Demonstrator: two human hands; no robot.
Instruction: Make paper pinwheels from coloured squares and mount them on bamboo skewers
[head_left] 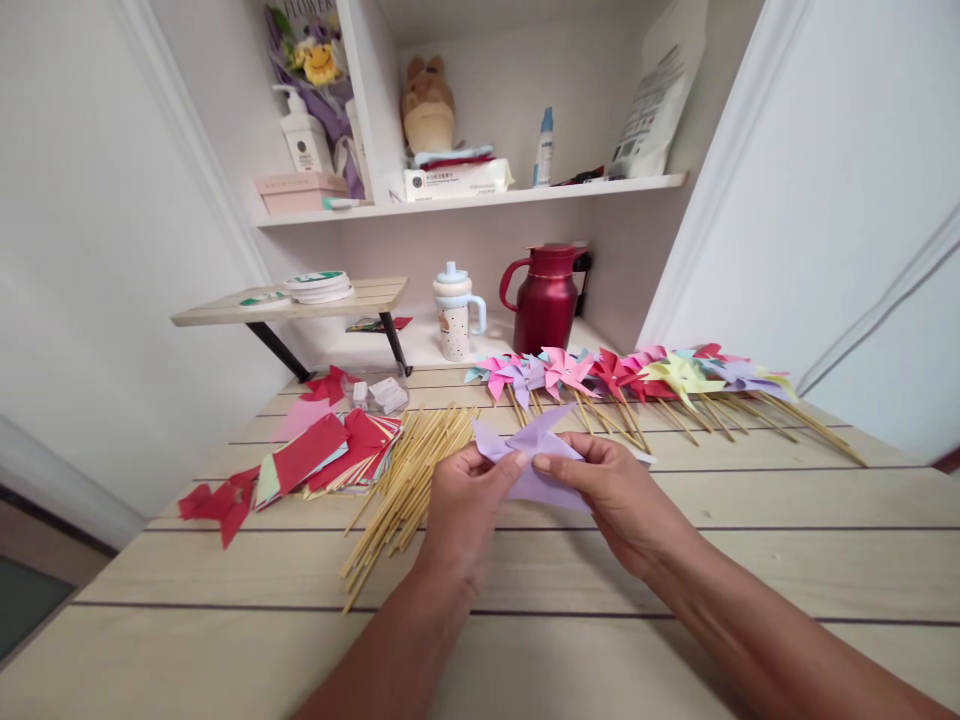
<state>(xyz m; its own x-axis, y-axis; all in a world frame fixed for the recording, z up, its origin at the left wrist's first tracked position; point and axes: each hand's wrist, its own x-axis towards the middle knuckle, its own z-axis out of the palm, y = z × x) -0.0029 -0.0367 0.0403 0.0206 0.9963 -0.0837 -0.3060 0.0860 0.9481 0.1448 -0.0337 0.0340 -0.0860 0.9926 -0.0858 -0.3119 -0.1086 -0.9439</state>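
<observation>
A light purple paper pinwheel (551,486) is held above the table between both hands. My left hand (469,500) pinches its left side, with the thumb near the centre. From the right, my right hand (611,490) grips it, its thumb also pressed close to the middle. Two folded points of the paper stand up beyond the thumbs. Just left of my left hand lies a loose pile of thin wooden sticks (405,490). Behind the hands, finished pinwheels on sticks (682,375) lie in a row in several colours.
Coloured paper sheets (311,450) are stacked at the left, near a red paper pinwheel shape (225,503). A clear container (382,395) holds small white boxes. Toward the back stand a tumbler (453,315), a red jug (547,300) and a small raised shelf (375,293).
</observation>
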